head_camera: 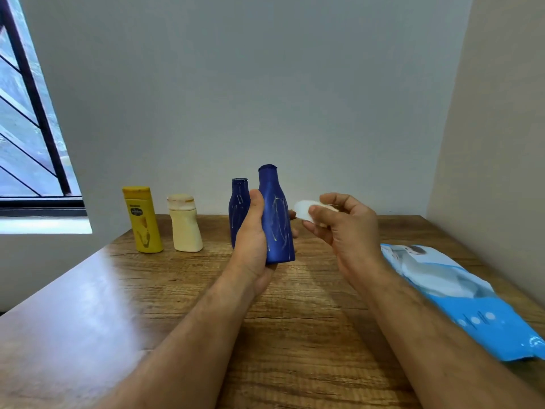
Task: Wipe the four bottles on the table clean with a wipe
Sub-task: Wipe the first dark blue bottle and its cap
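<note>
My left hand (254, 246) grips a blue bottle (277, 219) upright, lifted slightly above the wooden table (177, 290). Pale scribble marks cover its front. Just to its right, my right hand (339, 222) pinches a folded white wipe (303, 209), held a little apart from the bottle. A second, darker blue bottle (238, 208) with similar marks stands behind my left thumb. Further left stand a cream bottle (185, 225) and a yellow bottle (143, 221), both upright near the wall.
A light-blue pack of wipes (460, 296) lies flat along the table's right side, near the side wall. A window with dark bars (26, 128) is at the far left. The back wall rises right behind the bottles.
</note>
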{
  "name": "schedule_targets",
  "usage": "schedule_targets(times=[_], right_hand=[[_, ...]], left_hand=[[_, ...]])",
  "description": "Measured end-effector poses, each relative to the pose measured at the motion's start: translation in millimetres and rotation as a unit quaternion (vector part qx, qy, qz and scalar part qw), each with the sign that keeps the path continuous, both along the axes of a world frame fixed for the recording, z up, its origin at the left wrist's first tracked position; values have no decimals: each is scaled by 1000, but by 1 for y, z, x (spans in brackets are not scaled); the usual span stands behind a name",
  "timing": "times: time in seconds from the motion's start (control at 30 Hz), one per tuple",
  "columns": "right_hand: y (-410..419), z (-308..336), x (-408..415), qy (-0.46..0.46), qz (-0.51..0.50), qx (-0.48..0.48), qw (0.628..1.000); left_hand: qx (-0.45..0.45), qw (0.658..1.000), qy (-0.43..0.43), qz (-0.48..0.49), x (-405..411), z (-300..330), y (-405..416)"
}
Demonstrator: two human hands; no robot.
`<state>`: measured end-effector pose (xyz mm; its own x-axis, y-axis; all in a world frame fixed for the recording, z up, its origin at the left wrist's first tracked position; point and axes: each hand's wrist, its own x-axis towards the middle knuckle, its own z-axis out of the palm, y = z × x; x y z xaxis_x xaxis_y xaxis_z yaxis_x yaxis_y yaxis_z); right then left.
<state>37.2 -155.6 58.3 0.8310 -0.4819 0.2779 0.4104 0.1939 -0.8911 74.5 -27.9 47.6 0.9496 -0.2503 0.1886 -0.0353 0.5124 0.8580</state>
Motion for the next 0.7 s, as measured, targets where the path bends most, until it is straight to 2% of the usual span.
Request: schedule_targets(times=[0.1, 0.2, 0.33, 0.43, 0.5, 0.7], right_hand=[[3, -1, 0, -4, -12, -50, 999], [5, 0, -4, -16, -75, -167, 983], [7, -1, -10, -66, -216, -325, 918], [6, -2, -9, -92, -283, -392, 870], [7, -2, -9, -113, -287, -418, 854], [12, -10, -6, -135, -202, -508, 827]], left_hand=[[-7, 1000, 10, -9, 0, 0, 2], [-3, 1000, 10, -21, -1, 0, 2], [10, 1000, 1, -27, -1, 0, 2], [14, 999, -6, -33, 0, -1, 2], [11, 999, -9, -39, -1, -1, 2], [-18, 998, -10, -53, 1, -2, 1]])
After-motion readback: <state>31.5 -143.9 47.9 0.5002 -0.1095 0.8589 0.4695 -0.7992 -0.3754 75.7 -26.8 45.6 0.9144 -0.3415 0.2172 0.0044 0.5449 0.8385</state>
